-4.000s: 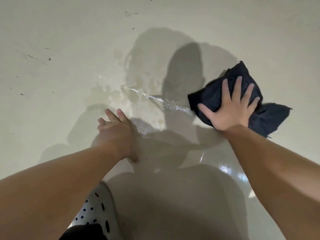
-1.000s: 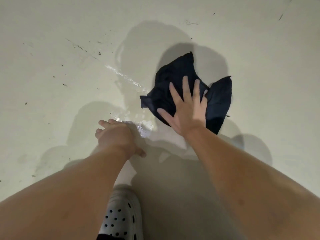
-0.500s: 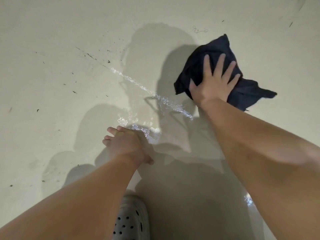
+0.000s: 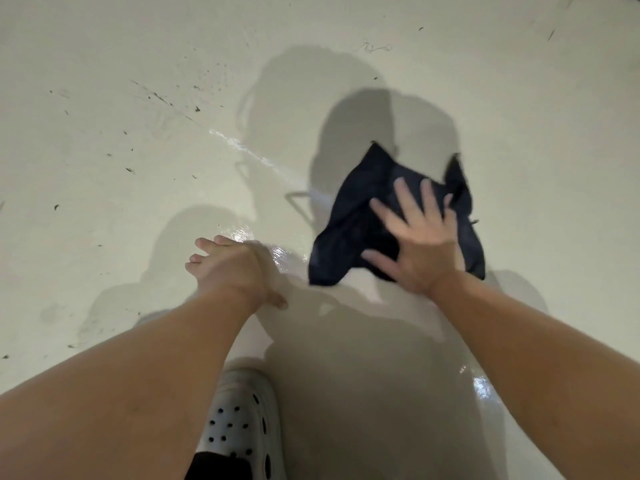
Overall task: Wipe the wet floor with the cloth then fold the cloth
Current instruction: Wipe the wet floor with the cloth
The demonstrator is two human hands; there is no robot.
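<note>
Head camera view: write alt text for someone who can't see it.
A right hand presses flat, fingers spread, on a crumpled dark navy cloth on a pale floor. The left hand braces on the floor beside glistening water streaks. A grey perforated clog shows at the bottom.

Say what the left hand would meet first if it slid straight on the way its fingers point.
Nothing solid, as far as the view shows: the left hand points up-left across bare floor, away from the cloth; only dark specks lie there.
</note>
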